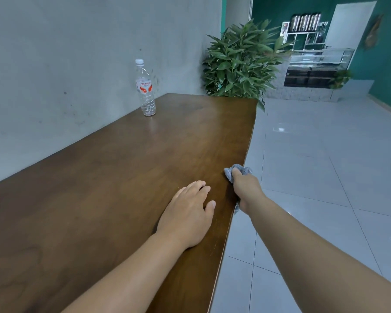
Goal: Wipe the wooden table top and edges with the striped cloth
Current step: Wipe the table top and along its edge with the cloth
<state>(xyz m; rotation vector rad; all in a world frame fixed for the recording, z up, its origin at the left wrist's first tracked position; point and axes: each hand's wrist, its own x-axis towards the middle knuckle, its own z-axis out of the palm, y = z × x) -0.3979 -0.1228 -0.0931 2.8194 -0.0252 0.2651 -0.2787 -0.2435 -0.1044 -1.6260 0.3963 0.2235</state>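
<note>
I see the right hand (pixel 246 188) grasping the cloth (pixel 237 171) at the right edge of the table (pixel 122 177). The left hand (pixel 187 213) lies flat and relaxed on the top, just beside. A bottle (pixel 145 89) stands far back, near the wall.

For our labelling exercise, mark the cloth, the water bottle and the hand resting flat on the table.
Grey cloth (pixel 229 172): head view, bunched part on the table edge, beyond the thumb.
Plastic water bottle (pixel 144 85): head view, red-and-white label.
Left hand (pixel 186 214): head view, back of the hand.
</note>
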